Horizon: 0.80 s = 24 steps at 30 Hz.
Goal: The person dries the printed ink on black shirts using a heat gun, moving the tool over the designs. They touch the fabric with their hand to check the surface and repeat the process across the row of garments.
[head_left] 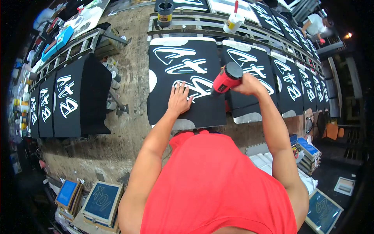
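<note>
My right hand [249,84] is wrapped round the handle of a red heat gun [226,80] with a black round rear end. The gun's dark nozzle points down at the right part of a black fabric panel [163,103] with white outlined lettering. On that panel, over the edge of the lowest letter, my left hand [180,98] lies flat with its fingers spread and holds nothing. A second black panel [241,102] with the same lettering lies just right of it, partly hidden by the gun and my right hand.
More printed black panels [287,78] run off to the right; others [66,95] hang over a rack at left. A dark tub [165,17] and a white tub [233,24] stand on the rails ahead. Framed screens [102,202] lie low left. Another person [316,25] works at upper right.
</note>
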### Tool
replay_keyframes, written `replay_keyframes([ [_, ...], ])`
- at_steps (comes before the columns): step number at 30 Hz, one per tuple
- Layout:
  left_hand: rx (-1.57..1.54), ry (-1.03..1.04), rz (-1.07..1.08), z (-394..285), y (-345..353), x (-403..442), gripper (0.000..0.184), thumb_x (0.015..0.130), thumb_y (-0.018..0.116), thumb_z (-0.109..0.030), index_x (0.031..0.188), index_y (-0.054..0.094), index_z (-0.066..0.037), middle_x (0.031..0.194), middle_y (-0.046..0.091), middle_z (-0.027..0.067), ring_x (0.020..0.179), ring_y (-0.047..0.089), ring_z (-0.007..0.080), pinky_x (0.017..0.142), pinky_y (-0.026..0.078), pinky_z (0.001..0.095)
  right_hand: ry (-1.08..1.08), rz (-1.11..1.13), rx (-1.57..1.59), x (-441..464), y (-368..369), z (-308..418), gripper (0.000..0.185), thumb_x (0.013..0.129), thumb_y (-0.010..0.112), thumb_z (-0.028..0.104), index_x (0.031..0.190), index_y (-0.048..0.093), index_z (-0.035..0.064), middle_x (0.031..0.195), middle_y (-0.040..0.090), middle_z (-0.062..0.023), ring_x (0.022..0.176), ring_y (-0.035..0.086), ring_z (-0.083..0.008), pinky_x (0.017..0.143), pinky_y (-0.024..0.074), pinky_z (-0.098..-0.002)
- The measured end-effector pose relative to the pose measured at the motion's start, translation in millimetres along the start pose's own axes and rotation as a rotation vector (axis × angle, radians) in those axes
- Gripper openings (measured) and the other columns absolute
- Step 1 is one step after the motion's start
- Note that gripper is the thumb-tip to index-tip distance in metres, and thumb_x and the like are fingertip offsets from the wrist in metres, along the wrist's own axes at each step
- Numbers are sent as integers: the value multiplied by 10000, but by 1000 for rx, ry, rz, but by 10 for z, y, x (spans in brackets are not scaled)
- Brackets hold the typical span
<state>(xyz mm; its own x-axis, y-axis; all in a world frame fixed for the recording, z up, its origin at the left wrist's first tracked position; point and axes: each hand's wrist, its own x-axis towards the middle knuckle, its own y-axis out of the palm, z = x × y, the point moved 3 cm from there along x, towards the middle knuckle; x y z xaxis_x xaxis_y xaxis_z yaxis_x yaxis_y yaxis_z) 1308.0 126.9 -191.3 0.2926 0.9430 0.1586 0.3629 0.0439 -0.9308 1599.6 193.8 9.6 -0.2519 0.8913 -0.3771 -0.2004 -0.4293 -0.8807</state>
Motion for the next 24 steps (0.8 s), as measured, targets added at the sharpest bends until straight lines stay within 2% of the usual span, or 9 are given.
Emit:
replay_keyframes([
  [3, -9, 1, -16, -8, -52, -1, 561, 1007, 595, -422, 1416, 599, -37, 1622, 414, 207, 1501, 378, 434, 1242, 273, 578, -129, -77, -4, 35, 54, 132, 393, 736, 821, 342, 1018, 777, 71, 977, 743, -249, 961, 718, -424, 820, 580, -468],
  [5, -44, 11, -73, 7, -79, -5, 490, 1001, 614, -385, 1346, 641, -38, 1600, 441, 212, 1486, 402, 433, 1232, 293, 582, -99, -57, -11, 56, 73, 198, 392, 736, 821, 343, 1012, 773, 69, 966, 747, -242, 955, 723, -415, 817, 580, -468],
  [8, -74, -1, -122, 37, -121, -30, 434, 1006, 611, -345, 1320, 654, -47, 1587, 457, 213, 1478, 414, 430, 1227, 302, 583, -82, -18, -11, 146, 153, 252, 397, 737, 821, 348, 1015, 769, 70, 952, 753, -228, 945, 730, -402, 817, 582, -466],
  [10, -82, -16, -137, 71, -131, -46, 426, 1010, 599, -335, 1319, 652, -46, 1584, 462, 208, 1480, 412, 427, 1230, 297, 577, -99, 8, -7, 157, 200, 343, 404, 738, 821, 352, 1025, 767, 74, 950, 756, -221, 942, 732, -398, 819, 584, -464],
  [12, -88, -30, -150, 113, -133, -76, 418, 1015, 587, -325, 1318, 651, -45, 1581, 467, 202, 1481, 411, 424, 1233, 291, 571, -147, -66, 10, 63, 134, 588, 417, 742, 822, 354, 1058, 763, 88, 964, 760, -212, 943, 727, -403, 829, 588, -460],
  [14, -104, -24, -207, 157, -150, -112, 380, 1018, 576, -298, 1301, 656, -56, 1563, 484, 201, 1471, 426, 425, 1220, 315, 576, -159, -20, 14, 116, 170, 652, 424, 752, 819, 352, 1088, 761, 101, 987, 762, -210, 950, 724, -408, 835, 590, -465],
  [17, -129, -57, -242, 204, -163, -171, 361, 1022, 566, -273, 1300, 656, -62, 1546, 498, 201, 1461, 440, 427, 1213, 326, 581, -353, -126, 0, 202, 321, 712, 404, 767, 818, 361, 1067, 769, 96, 995, 759, -218, 954, 722, -409, 830, 589, -467],
  [20, -143, -80, -242, 255, -176, -220, 358, 1025, 555, -238, 1325, 640, -63, 1538, 503, 198, 1457, 444, 427, 1210, 330, 586, -370, -31, 34, 345, 410, 788, 391, 765, 823, 361, 1039, 777, 85, 997, 756, -229, 958, 720, -411, 828, 587, -465],
  [24, -160, -117, -265, 290, -161, -275, 379, 1025, 549, -211, 1363, 613, -54, 1541, 499, 192, 1459, 444, 422, 1212, 331, 583, -319, -63, 12, 249, 438, 878, 395, 763, 820, 357, 1022, 777, 61, 987, 755, -233, 945, 722, -413, 823, 583, -467],
])
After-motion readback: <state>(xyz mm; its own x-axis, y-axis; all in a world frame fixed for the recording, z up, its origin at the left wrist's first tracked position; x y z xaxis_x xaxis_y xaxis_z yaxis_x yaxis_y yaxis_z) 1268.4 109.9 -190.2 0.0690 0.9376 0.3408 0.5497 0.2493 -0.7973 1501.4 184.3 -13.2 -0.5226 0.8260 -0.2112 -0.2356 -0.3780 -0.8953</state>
